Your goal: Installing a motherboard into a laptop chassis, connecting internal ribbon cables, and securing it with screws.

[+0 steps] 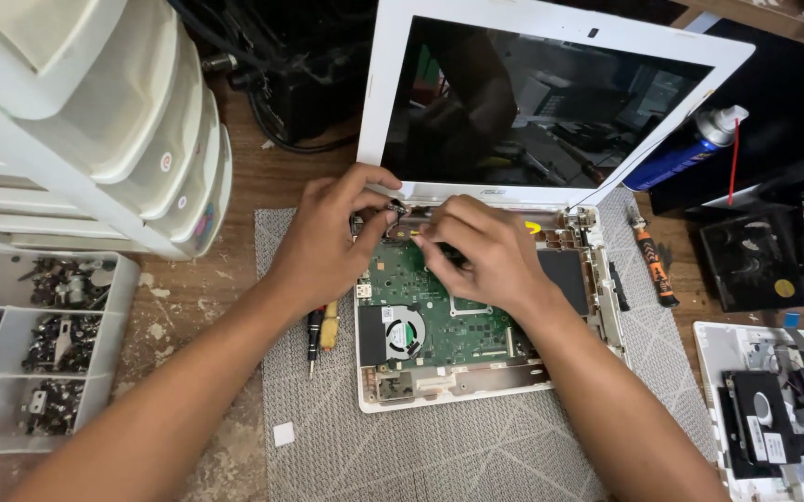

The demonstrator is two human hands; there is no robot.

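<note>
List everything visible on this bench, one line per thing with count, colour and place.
laptop: one, white, opened up on the mat, dark screen upright
circuit board: one, green, inside the laptop base
fan: one, black, at the board's left end
mat: one, grey, under the laptop
screwdrivers: two, black and yellow, left of the laptop
orange-handled tool: one, right of the laptop
spray can: one, blue, right of the screen
drawer unit: one, white, top left
parts tray: one, clear, holding dark hardware, left edge
second opened device: one, white, bottom right
left hand: at the left hinge
right hand: beside it, over the board
</note>
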